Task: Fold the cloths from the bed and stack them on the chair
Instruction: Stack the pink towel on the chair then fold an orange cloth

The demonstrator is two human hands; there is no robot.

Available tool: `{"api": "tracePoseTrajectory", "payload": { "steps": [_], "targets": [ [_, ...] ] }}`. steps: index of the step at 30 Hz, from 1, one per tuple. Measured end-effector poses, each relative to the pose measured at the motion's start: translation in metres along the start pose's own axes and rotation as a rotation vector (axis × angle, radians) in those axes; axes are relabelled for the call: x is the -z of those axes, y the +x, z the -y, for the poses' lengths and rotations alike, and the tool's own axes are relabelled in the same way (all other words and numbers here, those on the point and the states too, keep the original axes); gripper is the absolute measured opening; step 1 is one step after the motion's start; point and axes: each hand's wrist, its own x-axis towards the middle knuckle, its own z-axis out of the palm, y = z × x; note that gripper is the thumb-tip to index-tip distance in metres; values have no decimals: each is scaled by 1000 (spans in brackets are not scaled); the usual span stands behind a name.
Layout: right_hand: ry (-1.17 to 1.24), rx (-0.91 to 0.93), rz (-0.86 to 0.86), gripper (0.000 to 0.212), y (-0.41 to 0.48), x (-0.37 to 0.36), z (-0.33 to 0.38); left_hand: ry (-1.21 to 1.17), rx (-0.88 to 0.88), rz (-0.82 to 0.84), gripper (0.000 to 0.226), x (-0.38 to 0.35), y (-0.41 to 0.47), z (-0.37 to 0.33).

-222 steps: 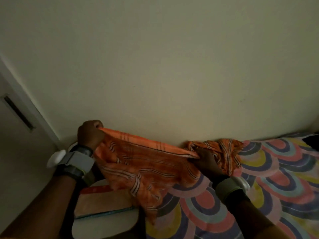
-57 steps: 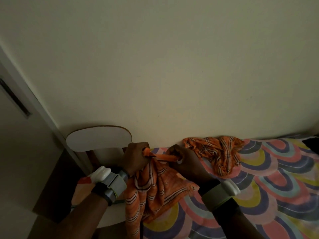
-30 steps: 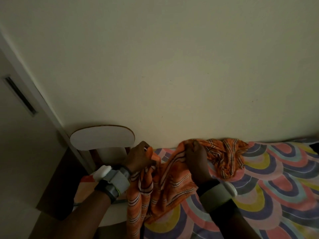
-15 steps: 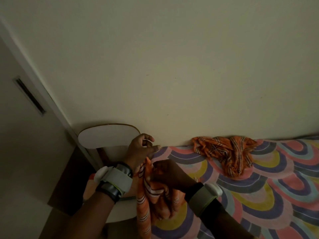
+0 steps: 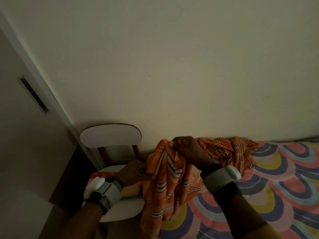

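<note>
Right hand (image 5: 188, 152): mid-frame, fingers pinching the top of the orange striped cloth (image 5: 165, 185).
Left hand (image 5: 133, 171): lower left, thumb clamped on the cloth's edge.
Cloth: hangs bunched between chair (image 5: 110, 136) and bed (image 5: 279, 178).
Second cloth (image 5: 229, 152): crumpled on bed, right.

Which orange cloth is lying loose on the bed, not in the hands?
The crumpled plaid cloth against the wall, beyond the right hand. The striped cloth hangs pinched in that hand.
</note>
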Motion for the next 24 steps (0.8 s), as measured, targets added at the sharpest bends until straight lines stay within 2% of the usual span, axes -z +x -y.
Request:
{"api": "tracePoseTrajectory", "payload": {
  "steps": [2, 3, 5, 7, 9, 10, 13, 15, 17, 19, 20, 21, 24],
  "targets": [
    [-3, -43, -108, 21, 12, 13, -10, -86, 47, 10, 19, 3, -3, 2],
    [-47, -83, -182, 19, 19, 19, -19, -151, 61, -40, 11, 4, -3, -4],
    [-198, -190, -255, 20, 25, 24, -34, -209, 31, -154, 16, 3, -1, -11],
    [-201, -205, -130, 46, 20, 14, -36, -150, -69, -214, 15, 6, 2, -28],
    [-190, -82, 95, 67, 8, -9, -25, -62, -147, -161, 8, 5, 7, -45],
    [-220, -24, 191, 69, 4, -22, -22, -17, -168, -132, 9, 4, 9, -52],
    [-306, 90, 247, 40, 0, -38, -21, 55, -218, -84, 8, 5, 9, -60],
    [-325, 67, 223, 25, 1, -29, -20, 51, -188, -83, 13, 10, 2, -55],
    [-320, 61, 206, 22, 2, -15, -17, 83, -116, -62, 24, 12, -6, -36],
    [-284, 37, 208, 19, 6, 1, -16, 68, -33, -42, 51, 10, -12, -13],
    [-295, 6, 194, 15, 11, 7, -19, 6, 15, -67, 46, 8, -15, -2],
    [-309, -38, 142, 11, 17, 12, -21, -46, 61, -121, 35, 8, -15, 8],
    [-224, -174, -178, 7, 31, 19, -39, -275, 217, -338, 37, 5, -12, 12]
  ]
}}
